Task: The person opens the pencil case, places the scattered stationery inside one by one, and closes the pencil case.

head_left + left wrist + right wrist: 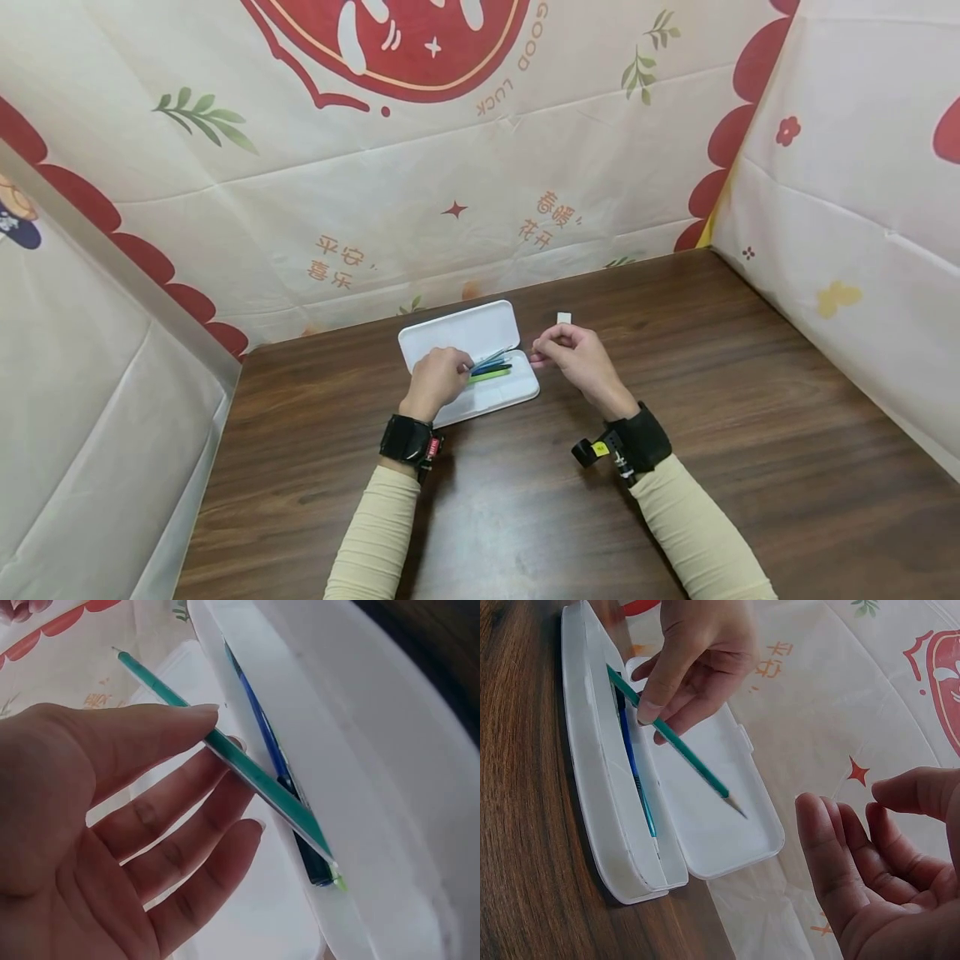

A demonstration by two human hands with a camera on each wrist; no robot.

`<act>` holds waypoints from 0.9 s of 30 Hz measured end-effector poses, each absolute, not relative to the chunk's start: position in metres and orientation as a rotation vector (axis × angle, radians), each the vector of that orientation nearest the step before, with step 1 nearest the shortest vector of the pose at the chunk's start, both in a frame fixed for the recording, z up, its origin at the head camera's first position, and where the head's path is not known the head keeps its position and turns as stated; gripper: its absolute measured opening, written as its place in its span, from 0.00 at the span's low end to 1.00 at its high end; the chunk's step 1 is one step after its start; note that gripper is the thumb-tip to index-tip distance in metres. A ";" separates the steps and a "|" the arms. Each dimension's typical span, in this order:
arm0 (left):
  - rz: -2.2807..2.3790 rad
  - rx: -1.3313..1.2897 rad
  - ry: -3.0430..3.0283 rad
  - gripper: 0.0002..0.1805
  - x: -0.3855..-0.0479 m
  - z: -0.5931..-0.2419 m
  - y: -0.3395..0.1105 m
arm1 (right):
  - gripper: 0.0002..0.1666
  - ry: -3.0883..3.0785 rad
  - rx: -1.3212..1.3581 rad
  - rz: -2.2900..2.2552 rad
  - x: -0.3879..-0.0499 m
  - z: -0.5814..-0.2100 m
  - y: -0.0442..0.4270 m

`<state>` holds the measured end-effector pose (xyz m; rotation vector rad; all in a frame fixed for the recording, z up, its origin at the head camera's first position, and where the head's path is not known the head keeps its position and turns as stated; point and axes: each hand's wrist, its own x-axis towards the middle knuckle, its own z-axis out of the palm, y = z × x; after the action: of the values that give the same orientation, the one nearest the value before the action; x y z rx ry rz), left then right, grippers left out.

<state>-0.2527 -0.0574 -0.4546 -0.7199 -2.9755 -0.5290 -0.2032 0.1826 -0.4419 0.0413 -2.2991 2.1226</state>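
Note:
An open white pencil case (525, 385) sits near the back of the table, its lid (442, 332) folded back toward the wall cloth. My left hand (437, 379) pinches a green pencil (690, 757) between thumb and fingers, slanted over the case. In the right wrist view its sharpened tip points out over the lid, while the other end dips into the tray. Under it in the tray lie a blue pen (261, 720) and a lime-green stick (491, 376). Just right of the case, my right hand (581, 360) hovers with loosely bent fingers and holds nothing.
A small white block (564, 317) lies on the brown wooden table (510, 500) just beyond my right hand. Printed cloth (420, 208) hangs behind the table and along both sides. Each wrist wears a black strap with a camera.

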 end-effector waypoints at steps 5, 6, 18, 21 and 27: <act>-0.482 -0.740 -2.968 0.10 -0.253 -0.457 -0.057 | 0.10 -2.294 0.046 2.130 -0.204 -0.442 0.183; -0.473 -0.744 -2.968 0.11 -0.254 -0.458 -0.057 | 0.10 -2.294 0.052 2.129 -0.204 -0.442 0.183; -0.452 -0.794 -3.005 0.09 -0.256 -0.463 -0.055 | 0.11 -2.277 0.059 2.127 -0.206 -0.444 0.181; -0.451 -0.796 -3.011 0.12 -0.255 -0.464 -0.054 | 0.11 -2.285 0.051 2.124 -0.206 -0.444 0.181; -0.455 -0.809 -2.998 0.13 -0.255 -0.465 -0.054 | 0.11 -2.287 0.057 2.124 -0.206 -0.445 0.181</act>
<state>-0.2550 -0.0537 -0.4650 -0.8088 -2.9981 -0.4554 -0.2062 0.1811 -0.4452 0.0568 -2.2874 2.1240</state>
